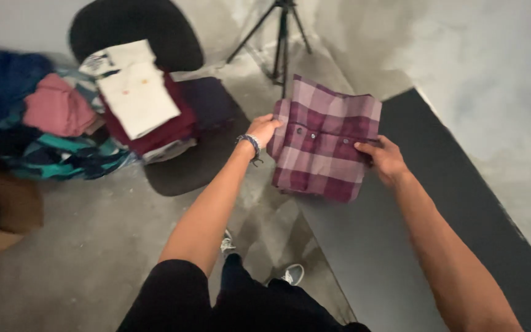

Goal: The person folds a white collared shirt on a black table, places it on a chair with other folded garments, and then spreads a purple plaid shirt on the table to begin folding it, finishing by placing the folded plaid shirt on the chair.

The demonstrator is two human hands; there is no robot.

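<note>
Setting: grey concrete floor (93, 246) and pale wall; dark tabletop (401, 246) at the person's right; tripod (283, 37) behind
Shirt: folded plaid shirt (324, 138) in purple and pink, held in the air over the tabletop's near edge, buttons facing up
Left hand (263, 129): closed on the shirt's left edge; beaded bracelet (252, 145) at the wrist
Right hand (387, 158): pinched on the right edge, thumb on top
Handling: likely light, soft and floppy; the fold would sag or open if gripped at 1 side; best held at both edges, as here, or supported from beneath
Nearby: black chair (179, 123) carrying a stack of folded clothes (145, 104); loose heap of clothes (38, 123) further left
</note>
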